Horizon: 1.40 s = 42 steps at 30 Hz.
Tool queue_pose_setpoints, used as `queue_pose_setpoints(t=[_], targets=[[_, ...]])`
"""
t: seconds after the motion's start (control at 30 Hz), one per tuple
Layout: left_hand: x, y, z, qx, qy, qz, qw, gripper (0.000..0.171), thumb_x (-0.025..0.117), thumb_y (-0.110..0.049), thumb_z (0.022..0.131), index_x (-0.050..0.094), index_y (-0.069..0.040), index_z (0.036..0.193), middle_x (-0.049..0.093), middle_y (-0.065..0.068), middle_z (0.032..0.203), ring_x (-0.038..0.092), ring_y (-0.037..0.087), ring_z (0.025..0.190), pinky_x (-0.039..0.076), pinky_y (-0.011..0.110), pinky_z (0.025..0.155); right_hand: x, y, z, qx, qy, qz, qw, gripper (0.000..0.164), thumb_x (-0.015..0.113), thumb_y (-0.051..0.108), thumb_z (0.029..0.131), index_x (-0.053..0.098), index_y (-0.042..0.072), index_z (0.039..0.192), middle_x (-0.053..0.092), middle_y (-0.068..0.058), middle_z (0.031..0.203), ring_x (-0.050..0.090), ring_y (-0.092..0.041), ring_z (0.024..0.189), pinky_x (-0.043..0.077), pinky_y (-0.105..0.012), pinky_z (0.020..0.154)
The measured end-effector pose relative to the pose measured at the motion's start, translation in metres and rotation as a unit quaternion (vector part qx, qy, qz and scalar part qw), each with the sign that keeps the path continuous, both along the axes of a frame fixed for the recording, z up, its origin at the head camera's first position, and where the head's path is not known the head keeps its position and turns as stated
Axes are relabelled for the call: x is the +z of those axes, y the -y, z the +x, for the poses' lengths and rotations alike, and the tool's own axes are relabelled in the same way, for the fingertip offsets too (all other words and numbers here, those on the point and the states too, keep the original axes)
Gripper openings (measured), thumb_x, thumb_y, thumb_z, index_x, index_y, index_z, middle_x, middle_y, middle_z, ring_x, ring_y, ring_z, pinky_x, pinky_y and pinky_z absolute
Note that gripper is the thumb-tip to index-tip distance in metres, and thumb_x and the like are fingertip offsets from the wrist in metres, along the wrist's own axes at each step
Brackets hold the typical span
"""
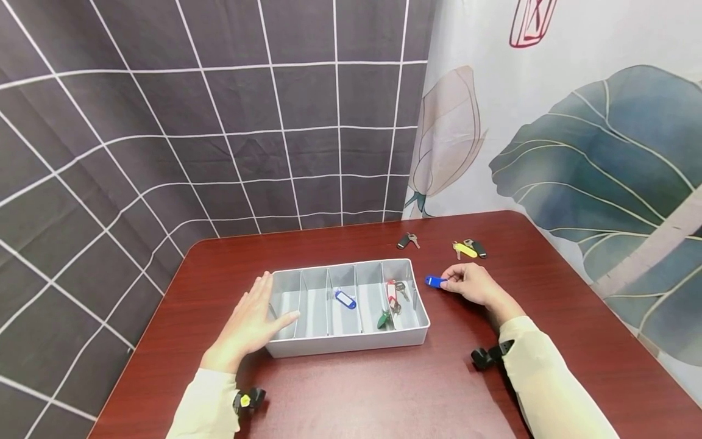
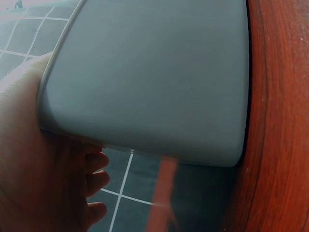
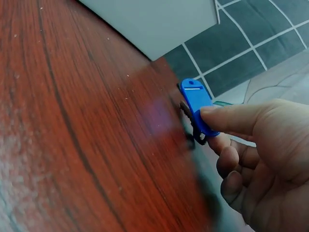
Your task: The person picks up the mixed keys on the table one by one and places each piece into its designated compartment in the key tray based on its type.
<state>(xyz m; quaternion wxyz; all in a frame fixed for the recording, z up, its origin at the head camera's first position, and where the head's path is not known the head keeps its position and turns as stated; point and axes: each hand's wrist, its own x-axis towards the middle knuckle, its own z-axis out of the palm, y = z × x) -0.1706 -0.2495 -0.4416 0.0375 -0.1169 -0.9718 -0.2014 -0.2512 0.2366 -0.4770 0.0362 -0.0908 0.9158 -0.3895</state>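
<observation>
A blue key tag (image 1: 435, 281) is pinched between the thumb and fingers of my right hand (image 1: 473, 284), just right of the grey divided tray (image 1: 345, 348). In the right wrist view, a dark key hangs beside the blue tag (image 3: 197, 99). My left hand (image 1: 247, 320) rests at the tray's left end, fingers extended along the outside and thumb over the front rim. Inside the tray, another blue key tag (image 1: 345, 299) lies in the middle compartment. A red key tag (image 1: 392, 291) with keys is in the rightmost one, a green key tag (image 1: 382, 319) near its divider.
Behind the tray on the red-brown table (image 1: 351, 390) lies a black key tag with a key (image 1: 403, 241). Farther right are a yellow key tag (image 1: 465, 249) and another black tag (image 1: 479, 249) with keys. A dark checked curtain (image 1: 307, 152) hangs behind the table.
</observation>
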Motion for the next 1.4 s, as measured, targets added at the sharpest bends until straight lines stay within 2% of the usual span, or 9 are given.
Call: queue_pose_setpoints(t=[0.57,0.93,1.1,1.4], targets=[[0.001,-0.001,0.002,-0.001,-0.004,-0.003,1.0000,0.111,0.050,-0.077,0.080,0.019,0.000,0.152,0.019,0.020,0.157,0.015,0.036,0.145,0.020,0.058,0.112,0.018,0.006,0.005,0.005,-0.031,-0.029,0.999,0.016,0.074,0.019,0.085,0.071,0.005,0.093,0.064,-0.003,0.075,0.055,-0.020,0.071,0.049,-0.028,0.062],[0.000,0.000,0.000,0.000,-0.005,-0.005,1.0000,0.111,0.050,-0.077,0.080,0.018,0.000,0.152,0.018,0.019,0.157,0.016,0.037,0.144,0.020,0.058,0.112,0.035,0.013,0.008,-0.004,-0.075,-0.050,0.996,0.020,0.076,0.023,0.084,0.072,0.006,0.093,0.063,-0.003,0.072,0.053,-0.020,0.066,0.046,-0.025,0.055],[0.001,0.000,0.000,0.000,0.000,-0.003,1.0000,0.111,0.049,-0.078,0.079,0.017,-0.001,0.153,0.018,0.018,0.158,0.016,0.036,0.144,0.020,0.058,0.112,0.042,0.016,0.011,-0.010,-0.097,-0.041,0.994,0.022,0.077,0.027,0.083,0.073,0.008,0.092,0.061,-0.003,0.071,0.052,-0.019,0.066,0.044,-0.025,0.053],[0.000,0.000,0.000,0.001,-0.002,-0.005,1.0000,0.110,0.050,-0.077,0.080,0.018,0.000,0.152,0.018,0.019,0.157,0.016,0.037,0.144,0.019,0.059,0.111,0.052,0.023,0.017,-0.006,-0.145,-0.042,0.989,0.018,0.079,0.026,0.081,0.075,0.011,0.091,0.058,-0.001,0.068,0.050,-0.017,0.064,0.041,-0.024,0.050]])
